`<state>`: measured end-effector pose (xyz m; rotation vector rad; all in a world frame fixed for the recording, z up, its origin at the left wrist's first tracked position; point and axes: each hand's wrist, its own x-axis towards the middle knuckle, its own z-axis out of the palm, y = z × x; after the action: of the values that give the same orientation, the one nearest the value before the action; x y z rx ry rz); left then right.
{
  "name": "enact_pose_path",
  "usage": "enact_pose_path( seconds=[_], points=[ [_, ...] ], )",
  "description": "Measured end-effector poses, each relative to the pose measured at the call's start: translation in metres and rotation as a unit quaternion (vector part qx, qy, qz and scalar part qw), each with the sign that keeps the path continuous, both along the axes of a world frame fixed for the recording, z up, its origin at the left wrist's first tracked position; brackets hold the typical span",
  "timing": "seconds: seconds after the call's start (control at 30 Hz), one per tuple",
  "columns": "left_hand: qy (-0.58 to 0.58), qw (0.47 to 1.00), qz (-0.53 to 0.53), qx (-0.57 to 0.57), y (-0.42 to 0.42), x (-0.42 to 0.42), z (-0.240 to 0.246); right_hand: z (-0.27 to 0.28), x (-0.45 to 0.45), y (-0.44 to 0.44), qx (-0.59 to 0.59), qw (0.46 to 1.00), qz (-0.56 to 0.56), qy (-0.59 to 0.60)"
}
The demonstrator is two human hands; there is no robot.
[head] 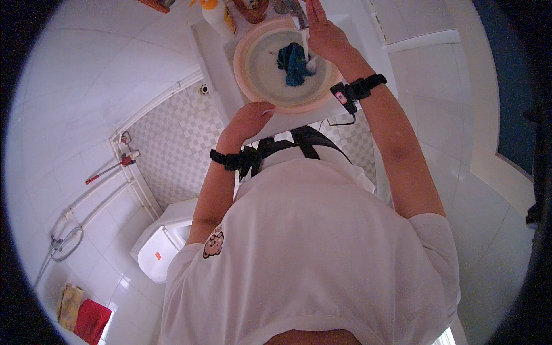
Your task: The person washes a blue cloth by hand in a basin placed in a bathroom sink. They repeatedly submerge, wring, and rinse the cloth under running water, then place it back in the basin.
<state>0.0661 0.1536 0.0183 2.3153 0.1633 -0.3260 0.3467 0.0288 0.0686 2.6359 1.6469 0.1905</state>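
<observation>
A round pink plastic basin (pixel 242 82) sits in the white sink, holding water and a bunched teal cloth (pixel 294 64). Water (pixel 306 45) runs from the metal faucet (pixel 299 19) into the basin beside the cloth. My right hand (pixel 325 36) is at the faucet, fingers extended towards the picture's top edge; whether it grips the handle cannot be made out. My left hand (pixel 252 118) rests at the near left rim of the basin and the sink's front edge, its fingers loosely bent and holding nothing visible.
A pump bottle (pixel 217 17) and a brown container (pixel 251 10) stand behind the basin at the left. Below left are a floor drain (pixel 203 89), a white toilet (pixel 157 254), wall pipes with a red-handled valve (pixel 126 160), and a red cloth (pixel 92 321).
</observation>
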Motion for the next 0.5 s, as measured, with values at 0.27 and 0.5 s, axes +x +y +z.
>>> enact_pose_path(
  seconds=[0.27,0.5],
  points=[
    [0.015,1.000,0.013,-0.004,0.000,-0.001,-0.002,0.011,-0.006,-0.001,-0.084,0.995,-0.030,-0.040],
    [-0.006,1.000,0.016,-0.006,0.000,-0.001,-0.002,-0.011,-0.001,0.002,-0.233,0.880,-0.078,-0.406]
  ],
)
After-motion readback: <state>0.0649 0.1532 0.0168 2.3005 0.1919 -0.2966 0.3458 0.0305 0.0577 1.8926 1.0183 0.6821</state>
